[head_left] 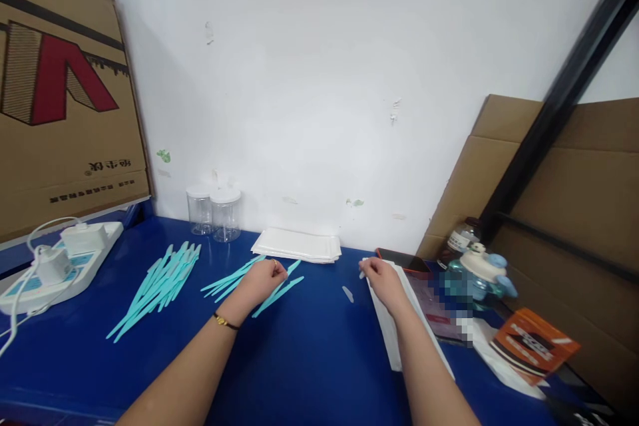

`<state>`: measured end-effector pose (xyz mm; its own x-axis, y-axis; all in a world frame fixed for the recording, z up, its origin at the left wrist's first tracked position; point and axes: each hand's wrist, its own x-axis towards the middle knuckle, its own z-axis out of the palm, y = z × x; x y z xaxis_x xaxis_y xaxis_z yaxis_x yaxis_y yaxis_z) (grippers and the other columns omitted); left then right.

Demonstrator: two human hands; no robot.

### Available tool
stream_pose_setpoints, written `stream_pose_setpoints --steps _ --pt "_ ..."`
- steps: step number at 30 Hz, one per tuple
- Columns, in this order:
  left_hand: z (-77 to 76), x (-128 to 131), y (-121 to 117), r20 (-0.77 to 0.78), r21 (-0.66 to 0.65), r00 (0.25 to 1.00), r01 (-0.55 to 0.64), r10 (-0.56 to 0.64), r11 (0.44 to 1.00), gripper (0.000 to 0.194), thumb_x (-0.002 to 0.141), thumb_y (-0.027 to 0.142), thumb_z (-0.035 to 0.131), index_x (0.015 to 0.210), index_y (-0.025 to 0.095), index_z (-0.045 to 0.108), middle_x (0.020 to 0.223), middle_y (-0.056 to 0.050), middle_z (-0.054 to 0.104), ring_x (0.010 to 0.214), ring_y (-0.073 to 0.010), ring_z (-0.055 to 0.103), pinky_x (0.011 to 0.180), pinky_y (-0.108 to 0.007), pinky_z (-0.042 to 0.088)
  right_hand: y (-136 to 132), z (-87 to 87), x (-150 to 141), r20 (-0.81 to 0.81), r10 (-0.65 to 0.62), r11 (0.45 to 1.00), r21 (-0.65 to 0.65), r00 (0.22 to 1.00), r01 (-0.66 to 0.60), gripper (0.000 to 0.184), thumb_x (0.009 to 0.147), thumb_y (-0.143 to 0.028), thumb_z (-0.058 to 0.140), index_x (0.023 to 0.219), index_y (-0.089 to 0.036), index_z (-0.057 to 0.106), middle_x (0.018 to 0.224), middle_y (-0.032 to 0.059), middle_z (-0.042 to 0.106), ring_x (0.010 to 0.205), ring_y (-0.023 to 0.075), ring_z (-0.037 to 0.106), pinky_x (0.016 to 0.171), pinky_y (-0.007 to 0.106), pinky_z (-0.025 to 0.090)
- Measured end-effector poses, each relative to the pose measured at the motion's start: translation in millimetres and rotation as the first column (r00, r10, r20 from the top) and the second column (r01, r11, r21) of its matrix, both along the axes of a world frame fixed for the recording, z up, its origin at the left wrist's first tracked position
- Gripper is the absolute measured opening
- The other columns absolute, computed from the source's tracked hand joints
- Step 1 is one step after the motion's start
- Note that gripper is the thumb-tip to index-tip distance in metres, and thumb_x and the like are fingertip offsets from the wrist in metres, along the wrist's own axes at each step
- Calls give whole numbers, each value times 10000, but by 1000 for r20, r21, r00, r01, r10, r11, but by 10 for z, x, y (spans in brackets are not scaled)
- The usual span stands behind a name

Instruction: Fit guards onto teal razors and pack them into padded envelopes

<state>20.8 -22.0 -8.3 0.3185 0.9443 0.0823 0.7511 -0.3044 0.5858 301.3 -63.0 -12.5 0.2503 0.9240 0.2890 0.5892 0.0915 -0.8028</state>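
My left hand (262, 285), with a dark bracelet on its wrist, is closed in a pinch over a small group of thin teal eyebrow razors (279, 295). Whether a razor is between its fingers I cannot make out. My right hand (383, 281) is closed above a white paper stack and pinches a small translucent blade cover (362, 274). Another translucent blade cover (348, 293) lies on the blue table (309, 359) between the hands. To the left is a larger fanned pile of teal eyebrow razors (158, 285), several with pale covers at the far end.
White flat packets (297, 244) and two clear lidded jars (226, 216) stand by the wall. A power strip (102, 249) lies left. On the right are white paper (389, 339), a phone (402, 259), a teal bottle (474, 276) and an orange packet (534, 345).
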Motion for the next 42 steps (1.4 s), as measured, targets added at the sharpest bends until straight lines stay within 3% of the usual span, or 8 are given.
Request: stream_pose_setpoints --steps 9,15,20,25,29,32,37,42 --pt "-127 -51 62 -147 61 986 -71 79 996 136 730 290 555 804 202 628 797 -26 655 726 -154 583 569 -225 346 43 -249 -68 432 38 966 -247 901 78 56 723 -204 595 762 -182 562 685 27 596 628 153 546 541 230 329" --pt "110 -441 73 -235 60 919 -312 317 948 164 712 352 558 775 221 633 823 -38 660 752 -180 594 567 -233 363 -3 -104 -107 488 -34 994 -74 872 80 115 798 -219 502 836 -188 606 779 48 617 720 168 556 659 255 364" --pt "73 -406 33 -356 29 896 -271 263 962 223 649 418 621 718 206 633 803 -65 659 737 -216 605 575 -264 395 -100 17 -248 461 -62 994 -55 885 99 148 815 -293 489 779 -232 619 700 10 614 638 155 535 564 247 314" --pt "-14 -219 24 -456 157 839 -251 296 955 112 689 220 556 737 158 635 808 -115 652 748 -248 619 617 -300 427 -150 33 -325 433 -59 995 -50 899 89 134 799 -297 505 765 -244 622 645 -6 606 618 151 531 543 247 297" --pt "13 -186 10 -423 202 858 -225 292 953 125 695 169 505 727 153 624 779 -103 650 725 -215 613 621 -270 408 -127 6 -358 291 2 1000 -16 957 2 151 780 -300 510 743 -224 635 629 -1 593 612 150 532 574 251 346" --pt "70 -110 -39 -205 103 968 -128 147 986 156 742 243 472 695 167 599 683 -44 629 648 -166 581 573 -231 377 -112 -32 -468 -65 155 988 -12 986 -156 234 768 -379 531 855 -189 639 621 -8 565 508 120 479 500 240 350" --pt "71 229 -210 301 -55 916 294 -265 954 225 786 342 452 758 154 572 657 2 599 611 -117 534 573 -198 381 -112 -105 -808 -604 288 939 26 743 -343 368 704 -471 624 903 -161 619 628 -24 534 403 58 367 375 197 230" --pt "48 343 -270 341 -51 899 309 -274 950 266 794 383 436 777 150 565 641 5 573 575 -110 482 535 -204 343 -70 -64 -770 -665 239 967 98 707 -235 352 671 -486 653 732 -144 600 569 -20 514 405 57 354 382 202 231"
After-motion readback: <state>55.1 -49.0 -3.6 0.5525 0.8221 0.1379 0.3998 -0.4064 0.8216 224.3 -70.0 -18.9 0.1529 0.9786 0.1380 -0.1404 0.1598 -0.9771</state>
